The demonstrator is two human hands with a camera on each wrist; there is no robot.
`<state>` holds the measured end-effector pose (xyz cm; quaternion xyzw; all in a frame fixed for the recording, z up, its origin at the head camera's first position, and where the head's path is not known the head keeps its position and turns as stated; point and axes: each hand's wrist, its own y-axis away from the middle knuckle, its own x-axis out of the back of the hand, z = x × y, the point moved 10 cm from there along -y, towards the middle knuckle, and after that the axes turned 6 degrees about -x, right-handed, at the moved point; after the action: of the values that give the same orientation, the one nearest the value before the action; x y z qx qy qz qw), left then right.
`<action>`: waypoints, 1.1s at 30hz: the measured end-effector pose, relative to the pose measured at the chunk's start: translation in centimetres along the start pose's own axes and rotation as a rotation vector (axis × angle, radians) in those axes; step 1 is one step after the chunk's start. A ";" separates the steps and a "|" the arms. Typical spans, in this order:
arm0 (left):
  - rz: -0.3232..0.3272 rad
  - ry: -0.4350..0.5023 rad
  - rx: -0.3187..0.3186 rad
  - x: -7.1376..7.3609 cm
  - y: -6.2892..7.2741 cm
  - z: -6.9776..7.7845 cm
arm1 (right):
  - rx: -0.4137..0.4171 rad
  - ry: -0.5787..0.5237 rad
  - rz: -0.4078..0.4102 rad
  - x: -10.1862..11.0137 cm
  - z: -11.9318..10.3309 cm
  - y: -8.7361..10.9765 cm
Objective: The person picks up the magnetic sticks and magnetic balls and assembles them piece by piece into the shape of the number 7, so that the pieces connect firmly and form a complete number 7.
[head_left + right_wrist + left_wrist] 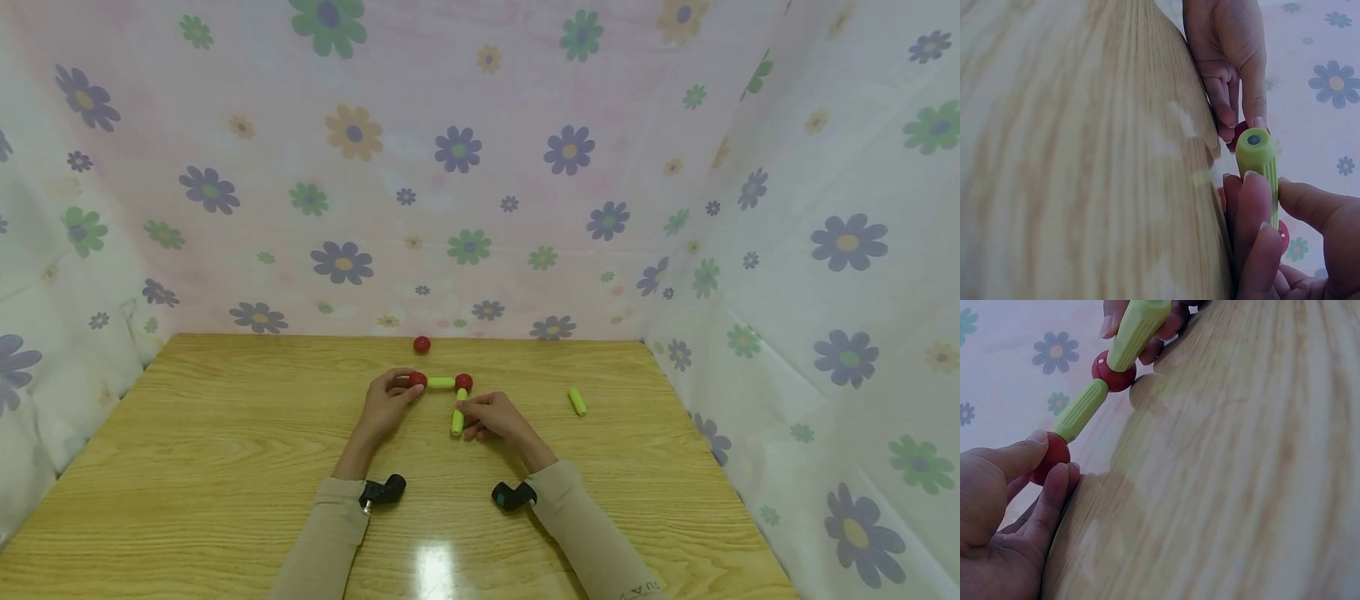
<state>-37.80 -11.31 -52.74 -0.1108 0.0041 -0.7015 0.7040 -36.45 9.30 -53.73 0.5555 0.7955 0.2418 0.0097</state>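
My left hand (386,406) holds a red ball (1052,457) between thumb and fingers. From that ball a yellow-green ribbed rod (441,382) runs right to a second red ball (464,382). Another yellow-green rod (457,423) comes off the second ball toward me, so the joined pieces form a corner. My right hand (497,417) pinches this second rod; the right wrist view shows its free end with a dark round centre (1254,139). Both hands are low over the wooden table (225,433).
A loose red ball (422,344) sits near the table's back edge. One more yellow-green rod (577,402) lies to the right of my right hand. Flower-patterned cloth (457,150) hangs behind the table and along both sides.
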 end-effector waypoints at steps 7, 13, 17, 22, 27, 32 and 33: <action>-0.006 0.001 -0.009 0.0 0.1 0.2 | 0.006 0.003 0.026 0.0 -0.4 0.3; -0.011 0.019 -0.003 -0.1 0.2 0.4 | 0.011 0.007 0.057 0.1 -0.6 0.7; -0.004 0.007 -0.006 -0.1 0.2 0.5 | 0.004 -0.006 0.061 0.1 -0.6 0.7; 0.001 -0.001 -0.004 0.0 0.2 0.5 | 0.005 -0.009 0.051 0.0 -0.4 0.5; 0.001 0.000 -0.008 0.0 0.2 0.4 | 0.025 -0.003 0.021 -0.1 -0.4 0.4; 0.002 -0.005 -0.005 0.0 0.2 0.3 | 0.041 0.016 -0.001 -0.2 -0.5 0.6; 0.001 -0.008 -0.004 -0.1 0.2 0.4 | 0.042 0.018 -0.001 -0.2 -0.4 0.7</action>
<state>-37.52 -11.18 -52.45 -0.1149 0.0027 -0.7007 0.7041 -35.92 9.15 -53.11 0.5532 0.8006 0.2301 -0.0090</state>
